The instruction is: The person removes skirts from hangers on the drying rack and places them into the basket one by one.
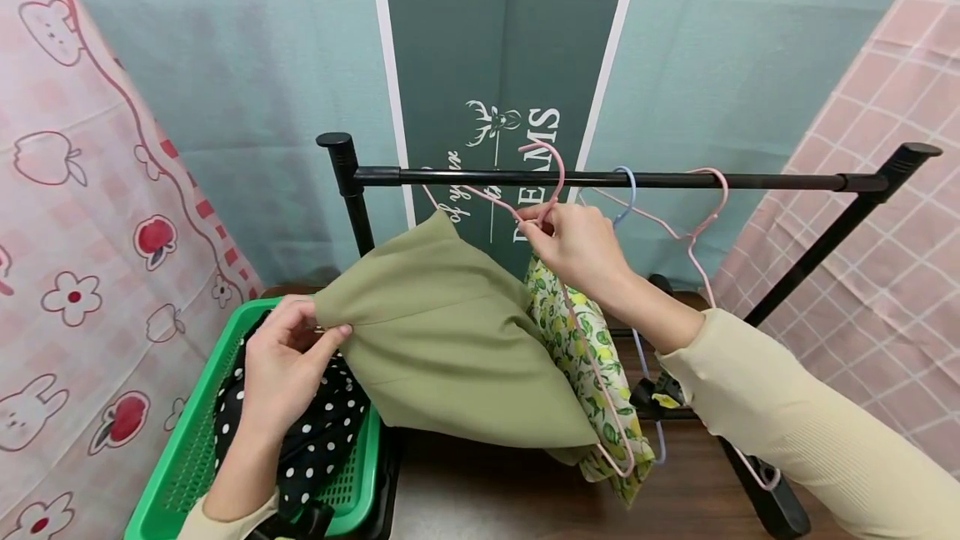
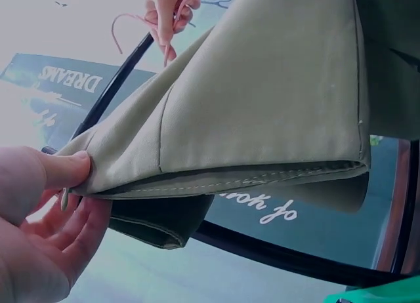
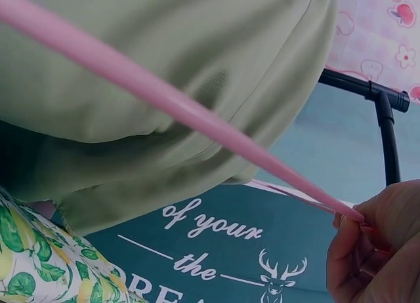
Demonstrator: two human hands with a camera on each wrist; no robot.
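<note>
My right hand (image 1: pixel 576 242) pinches a pink hanger (image 1: pixel 558 158) at the neck below its hook, close to the black rail. A green skirt (image 1: pixel 450 332) overlaps the hanger's lower part and hides most of its bottom bar. At the skirt's left corner, my left hand (image 1: pixel 288 357) grips the edge between thumb and fingers. The left wrist view shows a stitched edge (image 2: pixel 262 178) and a small metal zip pull (image 2: pixel 64 198) beside the thumb. In the right wrist view, one pink hanger arm (image 3: pixel 177 109) crosses in front of the skirt.
Behind the skirt hangs a lemon-print garment (image 1: pixel 592 357). A blue hanger (image 1: pixel 630 190) and another pink hanger (image 1: pixel 716 198) hang on the black rail (image 1: pixel 780 182). At lower left, a green basket (image 1: pixel 367 473) holds a black polka-dot garment (image 1: pixel 322 432).
</note>
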